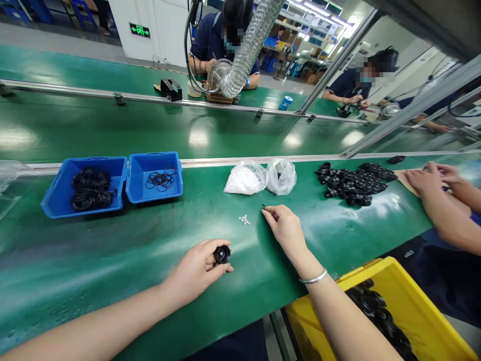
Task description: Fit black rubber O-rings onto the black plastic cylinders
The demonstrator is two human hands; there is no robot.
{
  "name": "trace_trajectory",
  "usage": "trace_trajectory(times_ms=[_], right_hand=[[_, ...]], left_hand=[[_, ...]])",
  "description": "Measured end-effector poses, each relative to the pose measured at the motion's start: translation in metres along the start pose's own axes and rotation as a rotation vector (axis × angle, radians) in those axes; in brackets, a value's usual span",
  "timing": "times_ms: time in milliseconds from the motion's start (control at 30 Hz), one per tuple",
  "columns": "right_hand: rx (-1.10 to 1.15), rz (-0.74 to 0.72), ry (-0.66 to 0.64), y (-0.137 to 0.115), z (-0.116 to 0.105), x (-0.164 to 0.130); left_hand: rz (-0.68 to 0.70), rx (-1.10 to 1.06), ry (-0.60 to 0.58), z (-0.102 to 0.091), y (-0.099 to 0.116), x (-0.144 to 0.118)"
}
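Note:
My left hand [203, 264] is closed around a round black plastic part [222, 254], whose hollow open side faces up with a small pale spot at its centre. Further right, the fingertips of my right hand [281, 223] pinch a tiny dark piece [263, 206], too small to name, just above the green tabletop. Between the hands lies a little cluster of small white pieces [244, 219]. Behind my right hand stand a clear bag of white pieces [246, 178] and a second clear bag [281, 176] with something dark and pale inside.
Two blue bins [84, 213] [155, 198] hold black rings and bundled cords. A heap of black parts [353, 183] lies right, near a co-worker's hands [428, 178]. A yellow crate [398, 271] of black parts stands below my right arm. Co-workers sit across a metal rail [150, 98].

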State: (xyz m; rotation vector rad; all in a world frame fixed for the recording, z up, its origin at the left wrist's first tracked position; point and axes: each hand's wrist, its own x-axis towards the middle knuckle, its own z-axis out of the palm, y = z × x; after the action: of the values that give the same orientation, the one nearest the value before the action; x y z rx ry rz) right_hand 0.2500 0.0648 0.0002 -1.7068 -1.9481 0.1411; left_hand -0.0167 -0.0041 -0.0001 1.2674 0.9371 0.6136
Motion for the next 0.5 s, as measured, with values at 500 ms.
trace_trajectory(times_ms=[500], right_hand=[[0.322,-0.23,-0.177,-0.06,-0.006,-0.026]], left_hand=[[0.061,0.048,0.022,-0.003,0.003,0.002]])
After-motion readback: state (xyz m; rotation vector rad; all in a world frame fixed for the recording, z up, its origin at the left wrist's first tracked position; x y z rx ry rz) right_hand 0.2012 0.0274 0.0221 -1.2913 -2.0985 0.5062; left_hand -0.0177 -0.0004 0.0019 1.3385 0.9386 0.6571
